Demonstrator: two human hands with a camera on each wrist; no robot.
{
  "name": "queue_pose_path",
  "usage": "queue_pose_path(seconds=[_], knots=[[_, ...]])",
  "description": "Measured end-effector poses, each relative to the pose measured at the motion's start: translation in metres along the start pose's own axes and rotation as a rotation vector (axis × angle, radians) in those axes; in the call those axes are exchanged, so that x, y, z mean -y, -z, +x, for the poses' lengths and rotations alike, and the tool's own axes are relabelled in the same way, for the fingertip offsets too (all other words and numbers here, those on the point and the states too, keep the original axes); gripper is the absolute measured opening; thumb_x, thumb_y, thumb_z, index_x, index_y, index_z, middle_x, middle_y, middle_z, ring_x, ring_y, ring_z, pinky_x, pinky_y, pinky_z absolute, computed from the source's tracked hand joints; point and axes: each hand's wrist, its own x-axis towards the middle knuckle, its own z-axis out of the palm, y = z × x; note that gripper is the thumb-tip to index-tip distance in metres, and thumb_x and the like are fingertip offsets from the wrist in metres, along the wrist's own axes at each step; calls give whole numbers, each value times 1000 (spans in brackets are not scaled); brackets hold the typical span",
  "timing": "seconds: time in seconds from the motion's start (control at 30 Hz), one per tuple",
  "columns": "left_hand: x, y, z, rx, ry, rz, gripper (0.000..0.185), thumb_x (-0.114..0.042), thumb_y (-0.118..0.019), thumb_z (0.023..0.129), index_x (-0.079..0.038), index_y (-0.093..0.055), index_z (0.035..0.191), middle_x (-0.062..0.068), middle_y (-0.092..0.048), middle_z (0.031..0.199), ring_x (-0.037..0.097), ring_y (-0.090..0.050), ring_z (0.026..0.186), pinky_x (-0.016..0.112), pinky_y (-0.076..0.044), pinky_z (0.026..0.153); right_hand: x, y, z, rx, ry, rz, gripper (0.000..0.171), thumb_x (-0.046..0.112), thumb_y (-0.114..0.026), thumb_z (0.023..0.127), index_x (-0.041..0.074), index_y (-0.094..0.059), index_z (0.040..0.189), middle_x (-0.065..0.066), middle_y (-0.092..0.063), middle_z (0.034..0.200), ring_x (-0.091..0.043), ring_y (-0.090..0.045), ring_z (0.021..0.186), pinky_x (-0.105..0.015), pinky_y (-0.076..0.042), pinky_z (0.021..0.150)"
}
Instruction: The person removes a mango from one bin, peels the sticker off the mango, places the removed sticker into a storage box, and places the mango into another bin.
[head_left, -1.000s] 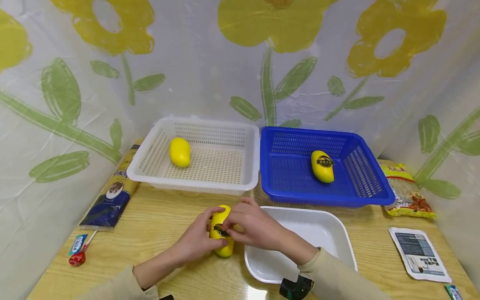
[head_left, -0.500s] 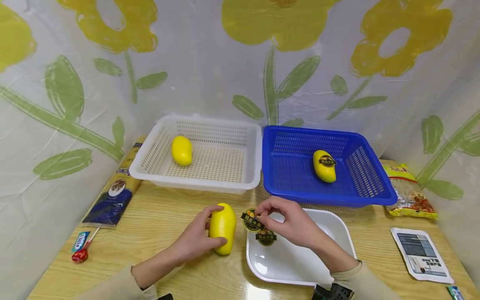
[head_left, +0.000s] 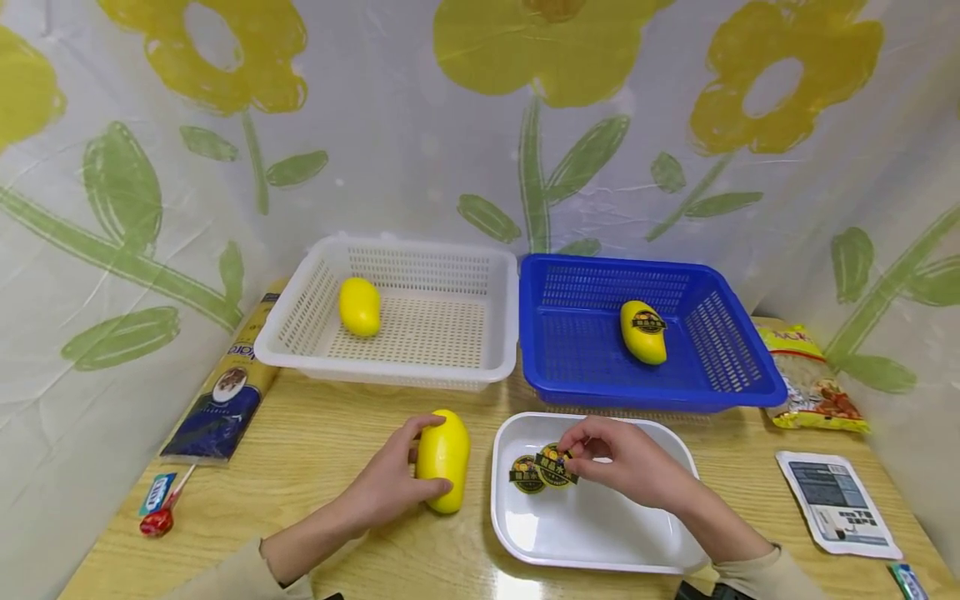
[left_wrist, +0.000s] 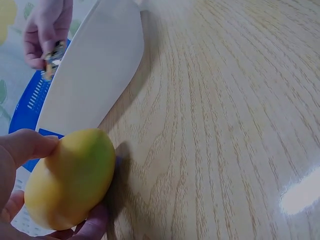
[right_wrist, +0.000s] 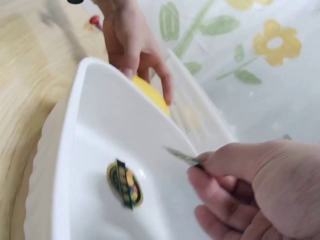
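Observation:
My left hand (head_left: 395, 473) grips a plain yellow mango (head_left: 444, 461) on the wooden table, thumb on the near side and fingers round the far end. In the left wrist view the mango (left_wrist: 72, 180) has a greenish patch and bears no label. Over the white tray (head_left: 592, 550), my right hand (head_left: 618, 458) pinches a round black-and-gold fruit sticker (head_left: 553, 468) between thumb and fingertips. A second sticker (right_wrist: 125, 184) of the same design lies on the tray's floor. From the right wrist, the pinched sticker (right_wrist: 181, 156) appears edge-on, above the tray.
Behind stand a white basket (head_left: 386, 373) with one mango (head_left: 360, 307) and a blue basket (head_left: 652, 398) with a labelled mango (head_left: 642, 333). Packets (head_left: 217, 396) and a red lollipop (head_left: 157, 522) lie at left; a snack bag (head_left: 817, 387) and white pouch (head_left: 838, 506) at right.
My right hand has peeled the sticker off the mango and carried it right, over the white tray. My left hand has stayed on the mango.

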Motion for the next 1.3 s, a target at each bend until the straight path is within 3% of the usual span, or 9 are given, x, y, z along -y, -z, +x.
queue_pose_path(seconds=[0.23,0.6,0.93,1.13,1.3], knots=[[-1,1,0,7,4,-12,76,-13,-84,75,-18,-45,140,16,-40,142,35,-53,116,38,-55,73,-15,11,-8,68,41,-139,14,12,-74,87,11,-69,99,3,-66,94,-3,-61,75,-23,-51,66],[-1,2,0,21,-12,-18,76,-12,-84,75,-18,-44,141,16,-40,143,35,-53,115,37,-55,72,-38,14,1,220,8,-174,14,7,-70,87,12,-71,100,4,-69,91,-5,-60,76,-23,-51,67],[-1,1,0,25,-17,4,76,-12,-84,75,-17,-45,140,17,-40,142,36,-52,114,38,-55,72,-47,10,10,226,43,-213,10,7,-69,88,15,-66,93,8,-64,86,-4,-57,77,-22,-49,67],[-1,1,1,27,-19,6,76,-12,-84,75,-17,-45,140,17,-40,141,35,-53,113,37,-55,71,-47,9,11,212,47,-206,19,4,-69,86,10,-60,102,2,-61,88,-6,-56,79,-23,-50,69],[-1,1,1,27,-21,7,76,-12,-84,75,-17,-45,140,16,-40,142,35,-52,114,37,-55,72,-46,5,13,191,66,-313,19,3,-71,84,11,-63,99,5,-61,86,-4,-55,78,-24,-50,70]])
